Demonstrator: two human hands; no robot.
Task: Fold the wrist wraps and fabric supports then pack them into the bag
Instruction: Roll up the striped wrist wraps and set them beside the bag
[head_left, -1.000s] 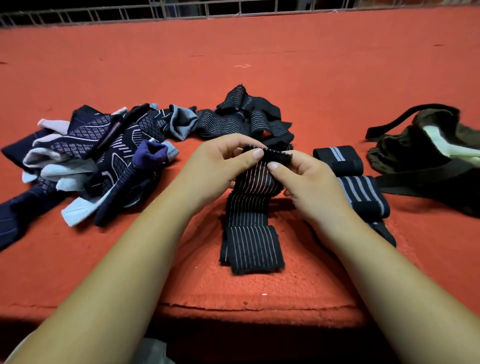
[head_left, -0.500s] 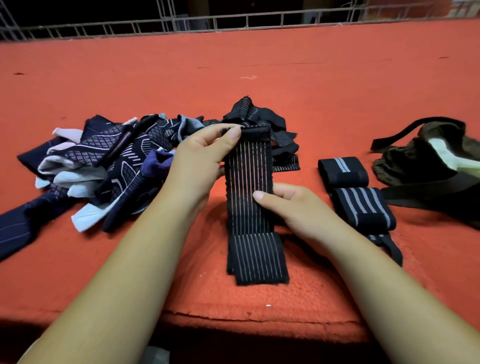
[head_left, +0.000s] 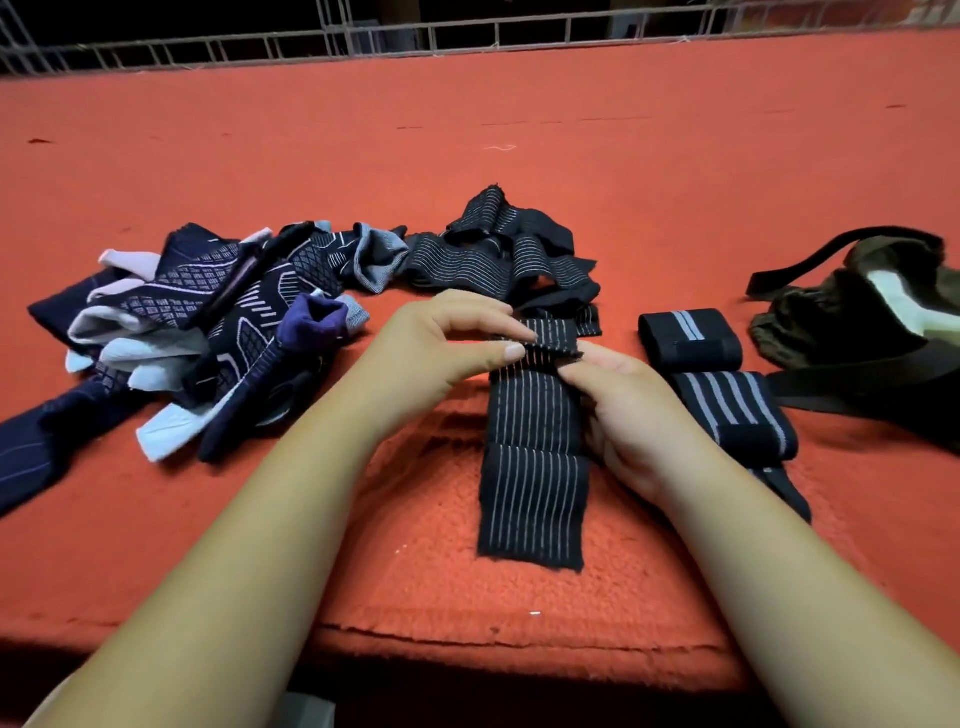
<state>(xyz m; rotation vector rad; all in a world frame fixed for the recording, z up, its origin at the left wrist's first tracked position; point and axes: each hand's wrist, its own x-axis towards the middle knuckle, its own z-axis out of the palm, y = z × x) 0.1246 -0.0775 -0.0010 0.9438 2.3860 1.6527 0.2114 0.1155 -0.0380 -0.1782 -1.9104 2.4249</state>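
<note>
Status from my end: early-to-mid, and I can't confirm anything is packed.

Done pile: two rolled black grey-striped wraps (head_left: 688, 340) lie next to each other on the orange-red fleecy table cover (head_left: 519, 130), between the work spot and the olive-green fabric bag (head_left: 852, 317). The bag is slumped at far right with its black strap loose. Its mouth shows something pale, lining or contents, can't tell which.

In hand: black pinstriped elastic wrist wrap (head_left: 535, 467), flat on the cover, running away from me near the front edge.
- Left hand (head_left: 441, 353) pinches its far end between thumb and fingertips, with that end turned over into a first fold.
- Right hand (head_left: 634, 415) has its fingers curled, nipping the same turned end from the right.
- I'd call this the start of the roll, since most of the length lies unrolled.

Left to do:
- The crumpled black pinstriped wraps (head_left: 509, 254) just beyond the hands.
- The heap of navy and white patterned fabric supports (head_left: 208, 322) at left, all unfolded.
- Bagging the lot.

Writing: no brand, label or text legible on anything.
</note>
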